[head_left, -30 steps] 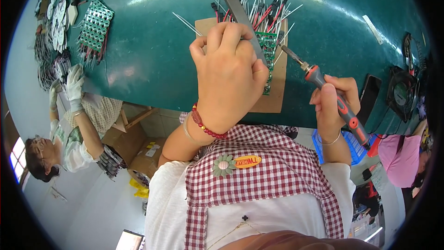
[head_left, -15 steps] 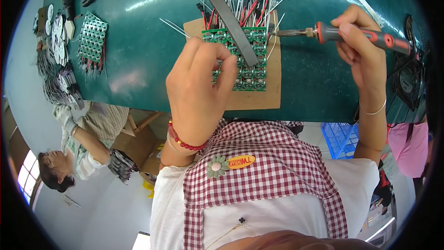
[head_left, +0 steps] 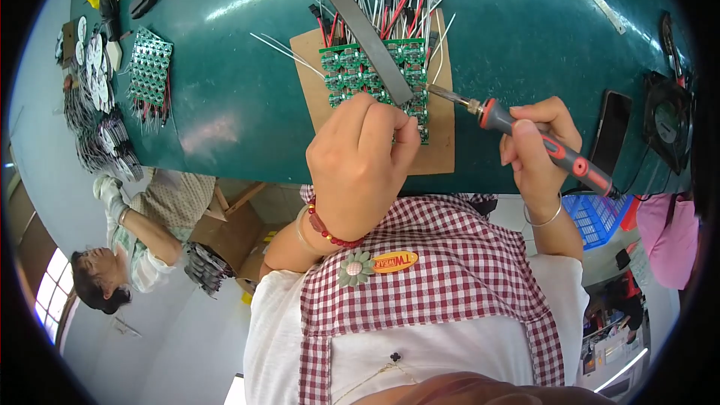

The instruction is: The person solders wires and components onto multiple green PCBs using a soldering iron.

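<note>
A dark green table top [head_left: 225, 112] carries a brown cardboard sheet [head_left: 439, 142], and on it lies a panel of small green circuit boards [head_left: 352, 67] with red, black and white wire leads [head_left: 397, 0] fanning away toward the far edge. A flat grey metal bar [head_left: 352, 15] lies slantwise across the panel and the leads. To the left lie a second green circuit-board panel [head_left: 148, 75] and a heap of round white discs [head_left: 94, 67]; to the right lie a black phone [head_left: 611, 131] and a small black fan [head_left: 664, 120]. Below the table's left edge another person [head_left: 127, 255] in a pale glove bends over.

The left hand [head_left: 360, 161] rests on the near part of the panel, hiding it; its fingers are curled together, thumb against forefinger in a pinch, though what they pinch cannot be made out.

The right hand [head_left: 536, 150] is closed around a soldering iron with a red and black handle [head_left: 547, 142], just right of the cardboard. Its long axis slants from lower right to upper left, and the metal tip points at the panel's right edge, beside the bar's lower end.
</note>
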A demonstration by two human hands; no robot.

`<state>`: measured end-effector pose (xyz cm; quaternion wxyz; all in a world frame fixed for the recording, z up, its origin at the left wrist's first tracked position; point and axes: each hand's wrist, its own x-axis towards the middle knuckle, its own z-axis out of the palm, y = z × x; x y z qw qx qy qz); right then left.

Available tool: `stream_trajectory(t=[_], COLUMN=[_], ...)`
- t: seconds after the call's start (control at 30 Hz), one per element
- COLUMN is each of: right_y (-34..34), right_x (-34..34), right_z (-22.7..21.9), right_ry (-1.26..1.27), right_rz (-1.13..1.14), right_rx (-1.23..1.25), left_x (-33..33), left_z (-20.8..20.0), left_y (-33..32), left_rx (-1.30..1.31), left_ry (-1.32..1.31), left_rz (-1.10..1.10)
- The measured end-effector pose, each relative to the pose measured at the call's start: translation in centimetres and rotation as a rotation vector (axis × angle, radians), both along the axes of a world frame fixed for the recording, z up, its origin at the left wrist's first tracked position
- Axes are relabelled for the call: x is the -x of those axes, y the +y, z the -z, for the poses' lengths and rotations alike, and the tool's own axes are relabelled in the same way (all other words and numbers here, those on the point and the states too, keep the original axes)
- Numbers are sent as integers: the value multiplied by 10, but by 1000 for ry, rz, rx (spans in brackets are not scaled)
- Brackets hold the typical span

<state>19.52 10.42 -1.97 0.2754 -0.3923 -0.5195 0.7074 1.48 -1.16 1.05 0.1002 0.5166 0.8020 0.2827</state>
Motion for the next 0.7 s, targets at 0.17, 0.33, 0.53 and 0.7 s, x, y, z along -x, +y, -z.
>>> stream_trajectory(t=[0.17,0.33,0.53,0.7], right_y=[-5,-4,-4,-5], right_x=[5,9,7,5], right_z=[3,4,1,3], right_ry=[-21,-16,-27,-2], right_rz=[-29,-21,37,50], right_rx=[-34,-27,-6,26], left_x=[-5,-6,-7,-3], left_z=[-1,-3,-8,-7], left_y=[1,2,7,12], left_rx=[23,-22,-36,1], left_ry=[31,100,136,114], left_rz=[-19,-36,-12,24])
